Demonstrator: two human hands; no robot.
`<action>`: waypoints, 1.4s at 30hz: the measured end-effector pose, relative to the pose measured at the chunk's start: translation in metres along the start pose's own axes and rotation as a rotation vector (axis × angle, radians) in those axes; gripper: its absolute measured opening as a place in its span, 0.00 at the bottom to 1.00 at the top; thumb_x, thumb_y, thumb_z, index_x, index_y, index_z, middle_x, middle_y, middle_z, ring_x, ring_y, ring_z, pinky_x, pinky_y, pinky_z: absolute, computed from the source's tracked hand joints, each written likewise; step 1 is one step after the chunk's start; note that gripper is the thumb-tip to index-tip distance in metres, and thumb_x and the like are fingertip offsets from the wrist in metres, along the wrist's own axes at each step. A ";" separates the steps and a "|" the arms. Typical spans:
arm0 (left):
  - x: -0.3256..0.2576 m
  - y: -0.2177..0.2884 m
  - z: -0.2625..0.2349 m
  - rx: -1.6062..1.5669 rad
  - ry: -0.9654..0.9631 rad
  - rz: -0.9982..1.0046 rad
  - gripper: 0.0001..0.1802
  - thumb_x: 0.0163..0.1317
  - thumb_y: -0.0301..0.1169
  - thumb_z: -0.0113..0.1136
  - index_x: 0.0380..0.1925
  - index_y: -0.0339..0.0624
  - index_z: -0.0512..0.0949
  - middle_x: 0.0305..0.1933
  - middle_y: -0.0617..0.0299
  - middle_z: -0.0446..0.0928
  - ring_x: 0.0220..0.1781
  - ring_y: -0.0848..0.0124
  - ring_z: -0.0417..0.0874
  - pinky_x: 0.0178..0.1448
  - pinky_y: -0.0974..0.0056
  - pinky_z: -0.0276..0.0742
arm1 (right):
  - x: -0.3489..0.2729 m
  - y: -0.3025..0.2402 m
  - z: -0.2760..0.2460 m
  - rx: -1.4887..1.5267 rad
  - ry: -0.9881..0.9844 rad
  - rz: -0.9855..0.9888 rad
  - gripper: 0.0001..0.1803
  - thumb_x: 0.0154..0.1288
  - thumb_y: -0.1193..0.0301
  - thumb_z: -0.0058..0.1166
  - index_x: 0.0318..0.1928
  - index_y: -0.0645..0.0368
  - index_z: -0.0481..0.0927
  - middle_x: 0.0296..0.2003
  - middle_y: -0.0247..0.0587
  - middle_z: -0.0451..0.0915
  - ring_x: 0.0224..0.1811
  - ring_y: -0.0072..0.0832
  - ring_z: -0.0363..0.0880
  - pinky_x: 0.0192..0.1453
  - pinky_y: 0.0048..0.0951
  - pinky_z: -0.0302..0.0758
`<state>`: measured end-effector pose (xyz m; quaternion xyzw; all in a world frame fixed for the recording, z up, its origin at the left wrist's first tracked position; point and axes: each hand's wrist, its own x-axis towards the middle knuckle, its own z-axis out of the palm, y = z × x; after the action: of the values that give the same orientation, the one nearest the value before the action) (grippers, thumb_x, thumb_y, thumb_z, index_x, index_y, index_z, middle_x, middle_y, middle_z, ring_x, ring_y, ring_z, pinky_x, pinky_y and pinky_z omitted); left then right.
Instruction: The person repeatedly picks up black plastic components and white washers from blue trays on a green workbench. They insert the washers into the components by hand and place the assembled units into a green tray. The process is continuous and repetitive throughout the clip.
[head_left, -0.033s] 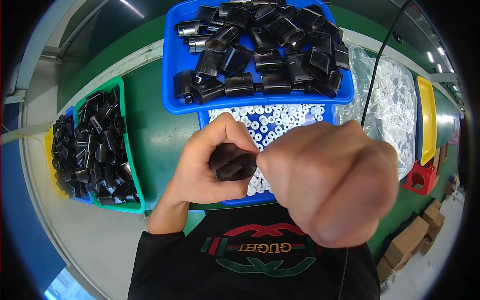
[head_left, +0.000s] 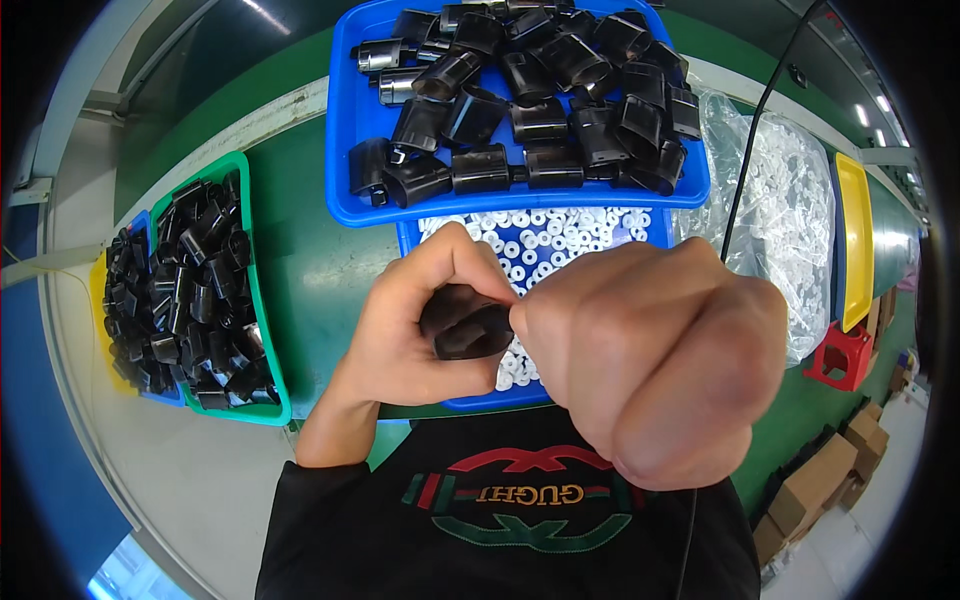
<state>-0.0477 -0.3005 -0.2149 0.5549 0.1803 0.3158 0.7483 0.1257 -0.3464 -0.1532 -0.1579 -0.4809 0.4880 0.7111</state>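
Blue tray [head_left: 340,150] of black housings [head_left: 530,90], bin [head_left: 405,235] of white rings [head_left: 545,235] — left hand [head_left: 420,320] clasping black part [head_left: 470,325], right hand [head_left: 650,360] fisted against it.

Green bench [head_left: 315,265] — worn pale along its near and left edges. On it: a blue tray [head_left: 345,150] heaped with black housings at the far side, a second blue tray [head_left: 405,235] of white rings just nearer and partly under the first, a green tray [head_left: 262,300] of black parts at left with a blue bin [head_left: 138,222] and a yellow bin [head_left: 97,290] beyond it. At right — a clear bag [head_left: 790,200] of white parts, then a yellow tray [head_left: 855,240].
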 end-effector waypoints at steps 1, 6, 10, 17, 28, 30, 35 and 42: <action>-0.001 -0.001 0.001 -0.019 0.012 -0.013 0.23 0.41 0.11 0.59 0.41 0.36 0.71 0.38 0.62 0.73 0.38 0.78 0.76 0.41 0.71 0.73 | 0.000 0.004 0.003 0.004 0.008 0.001 0.09 0.50 0.84 0.55 0.20 0.59 0.71 0.17 0.37 0.71 0.16 0.26 0.68 0.20 0.26 0.61; -0.001 0.001 0.005 -0.137 0.046 -0.123 0.22 0.41 0.12 0.62 0.40 0.38 0.71 0.37 0.64 0.73 0.38 0.80 0.74 0.41 0.72 0.72 | 0.002 0.015 0.009 0.007 0.004 -0.024 0.10 0.44 0.85 0.56 0.16 0.61 0.70 0.16 0.37 0.69 0.14 0.28 0.65 0.20 0.28 0.58; -0.001 0.003 0.007 -0.085 0.063 -0.102 0.21 0.42 0.14 0.64 0.39 0.38 0.71 0.37 0.64 0.73 0.37 0.80 0.74 0.39 0.72 0.71 | 0.001 0.018 0.004 -0.059 -0.096 -0.028 0.11 0.47 0.84 0.63 0.19 0.61 0.73 0.19 0.36 0.71 0.16 0.25 0.63 0.17 0.26 0.57; 0.003 0.001 0.003 0.142 0.024 0.035 0.20 0.42 0.18 0.65 0.37 0.39 0.71 0.30 0.65 0.75 0.30 0.80 0.74 0.34 0.71 0.70 | -0.001 0.015 0.001 -0.097 -0.124 0.049 0.12 0.47 0.82 0.65 0.19 0.60 0.73 0.17 0.35 0.71 0.15 0.24 0.63 0.17 0.25 0.55; 0.007 0.003 0.002 0.321 0.085 0.095 0.20 0.43 0.20 0.68 0.36 0.39 0.70 0.27 0.64 0.75 0.28 0.76 0.75 0.32 0.68 0.71 | -0.004 0.024 0.004 -0.181 -0.064 0.082 0.17 0.49 0.78 0.62 0.14 0.59 0.65 0.14 0.34 0.68 0.14 0.25 0.62 0.17 0.25 0.54; 0.005 0.004 0.002 0.413 0.066 0.126 0.20 0.43 0.20 0.69 0.36 0.39 0.70 0.27 0.64 0.74 0.29 0.75 0.77 0.33 0.66 0.72 | -0.015 0.030 0.001 -0.231 -0.043 0.067 0.19 0.49 0.76 0.61 0.13 0.58 0.63 0.13 0.34 0.66 0.14 0.25 0.62 0.17 0.26 0.54; 0.008 0.010 -0.011 0.408 -0.013 -0.002 0.20 0.42 0.16 0.67 0.37 0.39 0.71 0.31 0.63 0.74 0.34 0.75 0.80 0.35 0.67 0.75 | -0.017 0.020 0.008 -0.262 0.100 0.043 0.22 0.51 0.73 0.57 0.10 0.55 0.58 0.11 0.33 0.62 0.13 0.26 0.59 0.17 0.28 0.54; 0.002 0.028 -0.024 0.263 0.086 0.009 0.19 0.47 0.21 0.67 0.39 0.37 0.71 0.37 0.61 0.71 0.34 0.76 0.75 0.36 0.71 0.70 | -0.008 -0.023 -0.028 -0.261 -0.079 -0.076 0.06 0.46 0.79 0.52 0.17 0.59 0.71 0.13 0.33 0.63 0.14 0.27 0.62 0.17 0.27 0.57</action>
<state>-0.0685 -0.2768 -0.1957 0.6349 0.2498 0.3163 0.6592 0.1614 -0.3567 -0.1555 -0.2113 -0.5734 0.3998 0.6832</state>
